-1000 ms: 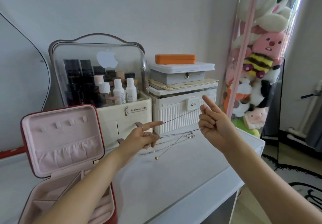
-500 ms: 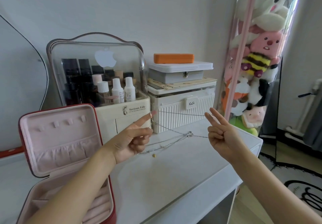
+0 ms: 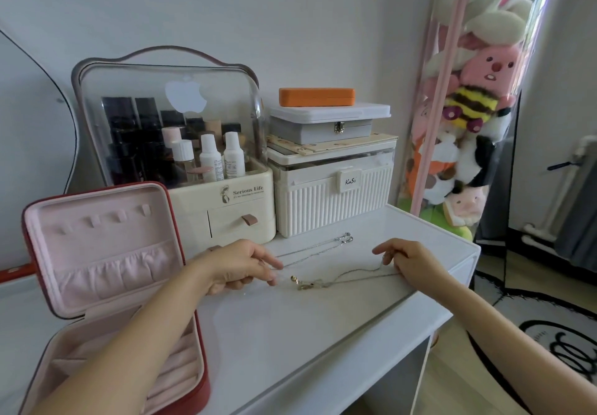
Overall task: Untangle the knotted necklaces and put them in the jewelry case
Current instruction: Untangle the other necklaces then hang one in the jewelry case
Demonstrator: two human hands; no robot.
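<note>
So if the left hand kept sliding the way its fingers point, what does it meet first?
The left hand points right across the tabletop. It would probably first meet the gold pendant and clasp cluster of the necklaces, well before the right hand. Its height over the tabletop is hard to judge.

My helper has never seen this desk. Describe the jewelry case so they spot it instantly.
Start at the white desk and go to its left end. There stands the jewelry case, lid raised. Unlike the cream and white boxes behind, it is red outside and pink inside.
</note>
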